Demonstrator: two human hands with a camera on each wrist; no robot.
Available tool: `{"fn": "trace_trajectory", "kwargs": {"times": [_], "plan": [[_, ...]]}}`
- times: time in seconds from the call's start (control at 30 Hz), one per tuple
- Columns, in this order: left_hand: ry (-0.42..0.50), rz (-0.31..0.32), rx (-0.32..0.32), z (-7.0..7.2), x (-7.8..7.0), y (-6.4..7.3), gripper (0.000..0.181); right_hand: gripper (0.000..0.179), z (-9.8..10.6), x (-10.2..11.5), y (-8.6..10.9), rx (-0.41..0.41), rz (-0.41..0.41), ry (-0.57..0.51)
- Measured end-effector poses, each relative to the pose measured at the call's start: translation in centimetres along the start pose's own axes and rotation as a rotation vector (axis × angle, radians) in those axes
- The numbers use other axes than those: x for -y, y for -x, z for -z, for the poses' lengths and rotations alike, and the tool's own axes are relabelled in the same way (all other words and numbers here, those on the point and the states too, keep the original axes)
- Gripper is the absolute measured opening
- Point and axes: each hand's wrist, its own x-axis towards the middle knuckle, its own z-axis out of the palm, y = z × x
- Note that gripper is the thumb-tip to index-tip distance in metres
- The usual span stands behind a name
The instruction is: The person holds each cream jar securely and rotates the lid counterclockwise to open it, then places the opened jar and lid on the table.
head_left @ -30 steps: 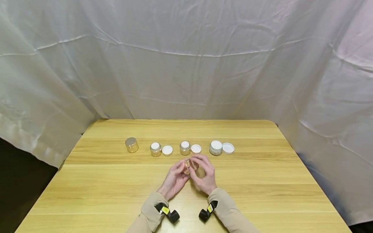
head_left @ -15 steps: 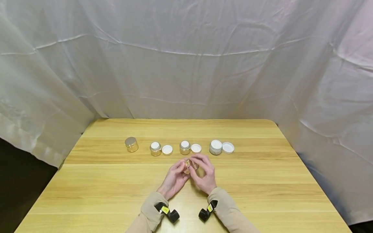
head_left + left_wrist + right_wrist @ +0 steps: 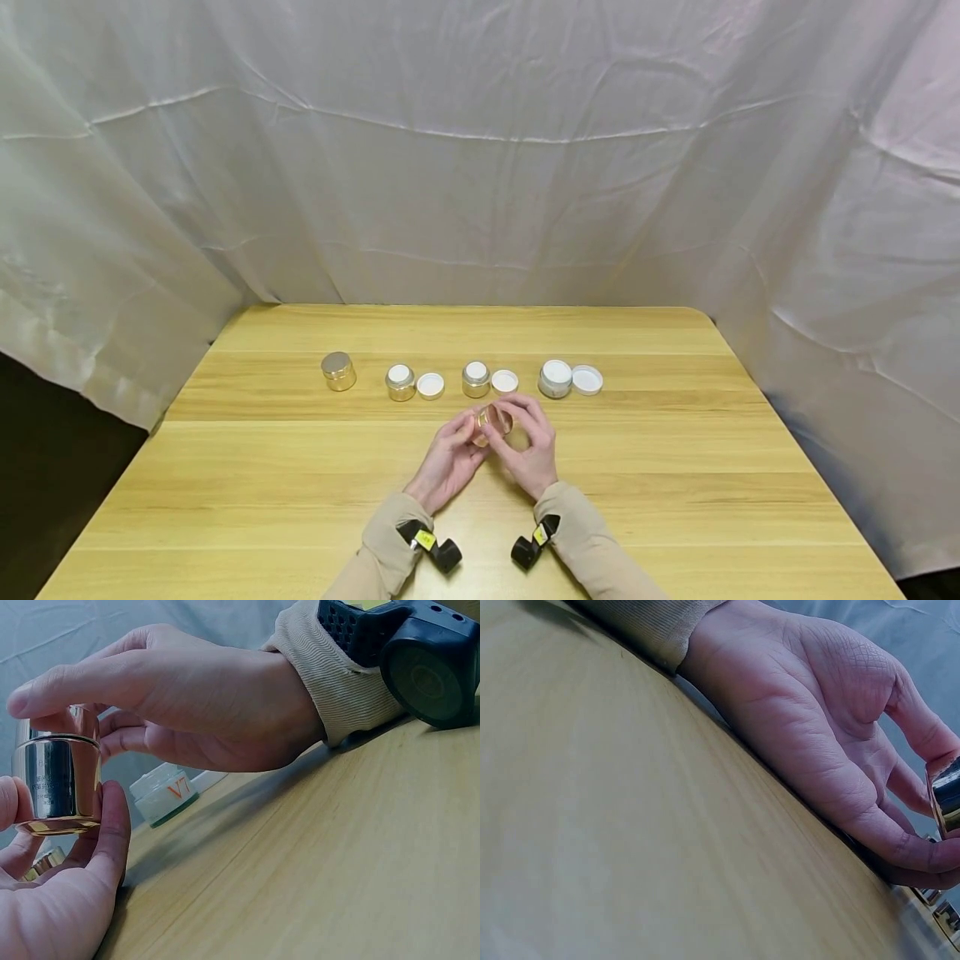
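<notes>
A shiny gold cosmetic jar (image 3: 56, 784) is held just above the table, between both hands. My left hand (image 3: 448, 468) grips the jar's body from the left and below. From the right, my right hand (image 3: 531, 454) pinches the jar's lid (image 3: 81, 722) between thumb and fingers. A dark seam shows between lid and body in the left wrist view; whether the threads are still engaged cannot be seen. The right wrist view catches the left palm and only a sliver of the gold jar (image 3: 949, 795).
Behind the hands stand a lidded gold jar (image 3: 339, 372), two uncovered gold jars (image 3: 401, 386) (image 3: 476, 382) with upturned white lids (image 3: 431, 386) (image 3: 505, 382), and a larger pale jar (image 3: 556, 381) beside its lid (image 3: 587, 380). A grey curtain (image 3: 480, 208) hangs behind the table.
The right hand's fingers have shifted slightly round the lid, with the thumb now further over the jar. The left hand and the jars on the table stay where they were.
</notes>
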Motion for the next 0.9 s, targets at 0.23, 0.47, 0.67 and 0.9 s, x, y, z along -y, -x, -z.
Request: {"fn": "trace_trajectory", "kwargs": {"times": [0.23,0.47,0.67,0.9], "plan": [[-0.005,0.004,0.014,0.1,0.0,0.1,0.036,0.036,0.0,-2.3,1.2,0.044,0.038,-0.083],[-0.003,0.001,0.009,0.1,0.0,0.0,0.045,0.038,0.0,-2.3,1.1,0.018,0.033,-0.045],[-0.005,-0.013,0.011,0.1,0.1,0.0,0.04,0.04,-0.1,-2.4,1.1,-0.006,0.056,-0.046],[-0.004,-0.004,0.014,0.2,0.1,0.0,0.04,0.036,0.1,-2.3,1.2,0.039,0.03,-0.114]]}}
